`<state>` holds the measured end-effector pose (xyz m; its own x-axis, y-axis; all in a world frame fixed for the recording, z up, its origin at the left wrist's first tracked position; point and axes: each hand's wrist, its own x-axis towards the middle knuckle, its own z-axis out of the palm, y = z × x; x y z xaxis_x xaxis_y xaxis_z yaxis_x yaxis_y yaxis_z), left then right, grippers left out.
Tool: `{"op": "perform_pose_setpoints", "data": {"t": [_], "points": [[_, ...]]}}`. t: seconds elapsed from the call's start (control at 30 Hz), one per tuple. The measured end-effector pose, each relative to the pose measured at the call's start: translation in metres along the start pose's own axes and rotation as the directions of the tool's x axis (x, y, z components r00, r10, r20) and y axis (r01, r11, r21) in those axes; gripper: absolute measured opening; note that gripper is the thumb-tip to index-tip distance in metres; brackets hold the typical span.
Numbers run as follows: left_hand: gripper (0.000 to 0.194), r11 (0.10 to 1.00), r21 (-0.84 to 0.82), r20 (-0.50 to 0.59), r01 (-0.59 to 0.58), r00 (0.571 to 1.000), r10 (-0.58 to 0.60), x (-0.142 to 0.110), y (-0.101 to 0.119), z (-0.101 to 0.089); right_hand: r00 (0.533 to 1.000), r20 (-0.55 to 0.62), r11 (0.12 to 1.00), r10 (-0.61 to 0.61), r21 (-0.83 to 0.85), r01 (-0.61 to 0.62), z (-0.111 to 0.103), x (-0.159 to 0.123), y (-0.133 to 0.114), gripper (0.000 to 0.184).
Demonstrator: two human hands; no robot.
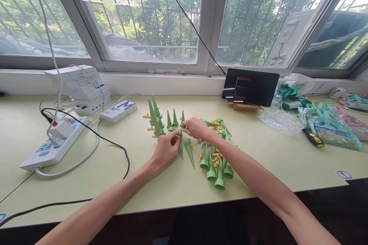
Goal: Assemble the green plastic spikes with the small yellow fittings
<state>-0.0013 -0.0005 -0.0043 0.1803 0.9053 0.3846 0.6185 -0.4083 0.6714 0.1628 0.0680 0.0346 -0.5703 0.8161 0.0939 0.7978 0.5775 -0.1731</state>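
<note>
My left hand point(168, 146) is closed round the wide end of a green plastic spike point(181, 152), whose tip points down toward the table. My right hand point(195, 127) meets it there, fingertips pinched together; whatever is between them is too small and covered to make out. Just right of the left hand lies a loose green spike with a small yellow valve point(193, 146) beside its wide end. Behind the hands, several spikes stand point up, some stacked in tall columns point(155, 118) with yellow valves sticking out. Under and beside my right forearm spreads a pile of green spikes point(220, 180) and yellow valves point(216, 160).
A power strip point(54, 149) with plugs and cables sits at the left, near white boxes point(83, 84). A dark tablet point(258, 88) leans by the window. Bagged scissors point(330, 122) and a black-and-yellow handle point(313, 138) lie right. The table's front edge is near my forearms.
</note>
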Motion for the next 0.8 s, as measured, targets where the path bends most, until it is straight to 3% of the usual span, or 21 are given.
{"op": "perform_pose_setpoints", "data": {"t": [0.3, 0.57, 0.8], "points": [[0.024, 0.992, -0.126, -0.002, -0.001, 1.000, 0.000, -0.001, 0.005, -0.002, 0.990, -0.103, 0.968, -0.092, 0.224, 0.113, -0.025, -0.048, -0.006, 0.014], [0.030, 0.989, -0.109, 0.055, -0.098, 0.993, 0.104, -0.003, 0.009, -0.004, 0.963, -0.252, 0.849, -0.100, 0.482, 0.214, -0.004, -0.065, -0.003, 0.009], [0.024, 0.980, -0.087, 0.068, -0.177, 0.981, 0.183, -0.003, 0.007, -0.003, 0.960, -0.281, 0.693, -0.021, 0.687, 0.216, 0.004, -0.071, 0.002, 0.008]]}}
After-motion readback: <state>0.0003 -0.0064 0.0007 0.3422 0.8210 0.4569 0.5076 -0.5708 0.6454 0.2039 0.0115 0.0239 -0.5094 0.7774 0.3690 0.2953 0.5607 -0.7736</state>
